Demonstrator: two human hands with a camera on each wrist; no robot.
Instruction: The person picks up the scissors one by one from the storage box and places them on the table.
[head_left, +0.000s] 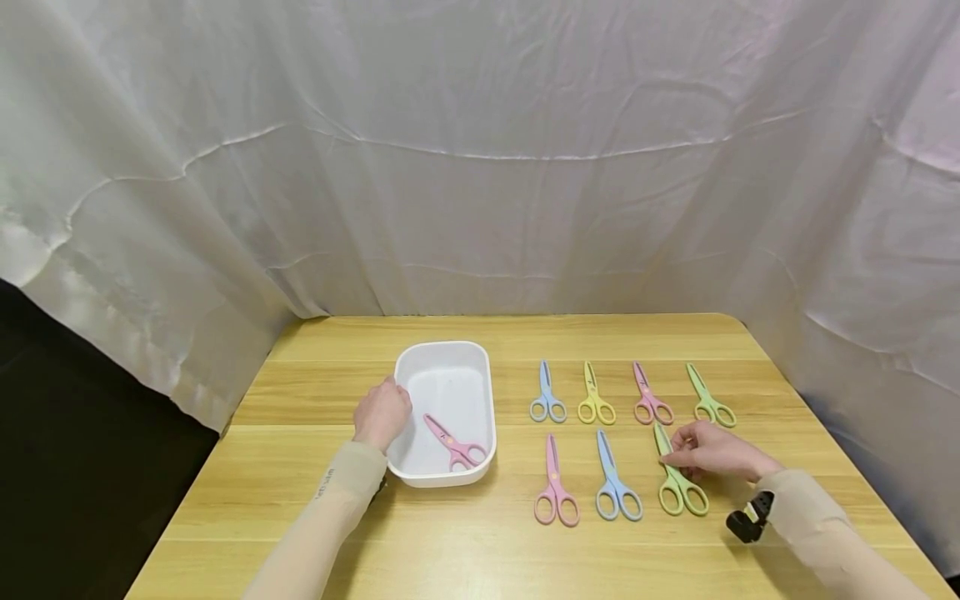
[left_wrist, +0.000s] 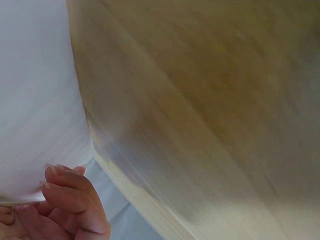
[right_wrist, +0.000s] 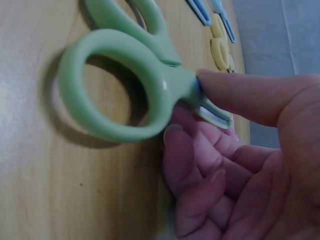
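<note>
Near the front right of the table, my right hand [head_left: 712, 452] pinches a pair of light green scissors [head_left: 677, 479] between thumb and fingers, around the pivot. In the right wrist view the green scissors' [right_wrist: 167, 87] finger loops point away from the palm, low over the wood. My left hand [head_left: 382, 412] grips the left rim of a white plastic bin [head_left: 491, 408]; the left wrist view shows its fingers [left_wrist: 75, 195] curled at the bin's edge. Inside the bin lies one pair of pink scissors [head_left: 453, 444].
Behind my right hand lie blue scissors [head_left: 547, 392], yellow scissors [head_left: 594, 396], pink scissors [head_left: 649, 396] and other green scissors [head_left: 707, 397] in a row. Nearer are pink scissors [head_left: 553, 483] and blue scissors [head_left: 613, 479]. A pale curtain [head_left: 480, 208] hangs behind the wooden table [head_left: 465, 542].
</note>
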